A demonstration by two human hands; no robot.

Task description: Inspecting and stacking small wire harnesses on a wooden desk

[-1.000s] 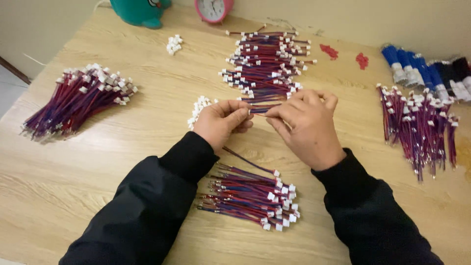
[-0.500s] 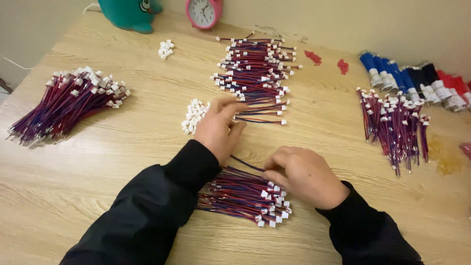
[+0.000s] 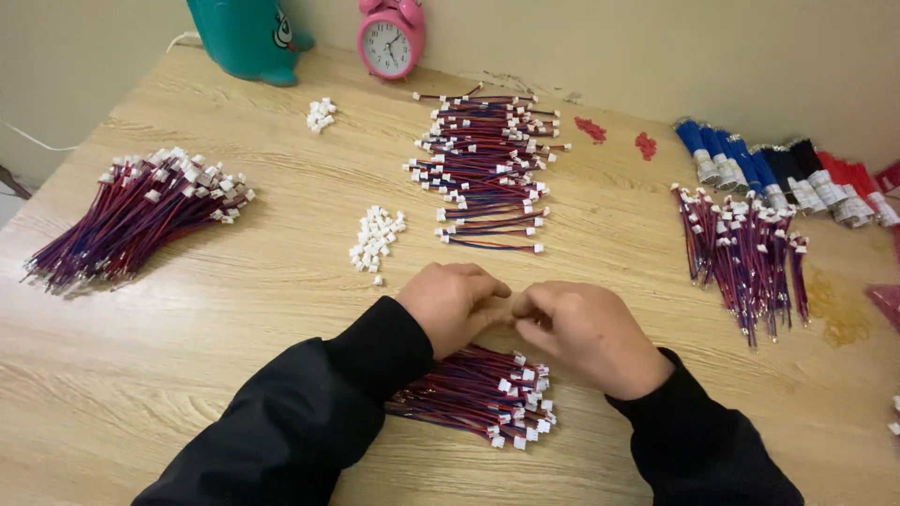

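Whatever the left hand [image 3: 452, 305] and right hand [image 3: 586, 333] pinch between their meeting fingertips is hidden, so I cannot tell whether either grips anything. The near wire bundle [image 3: 478, 394] lies directly beneath them, partly covered by the wrists. Its long axis runs left to right, white connectors pointing right, away from the pink clock [image 3: 390, 39] at the table's far edge.

Two bare hands are seen, the left hand [image 3: 452, 306] and the right hand [image 3: 589, 333], with no rings, watch or gloves worn. Both arms are covered to the wrist by long black sleeves, the left sleeve [image 3: 300, 422] and the right sleeve [image 3: 703, 440], made of a plain, matt fabric. Soft folds are shown in the cloth, and the cuffs are closed snugly, without visible buttons or markings.
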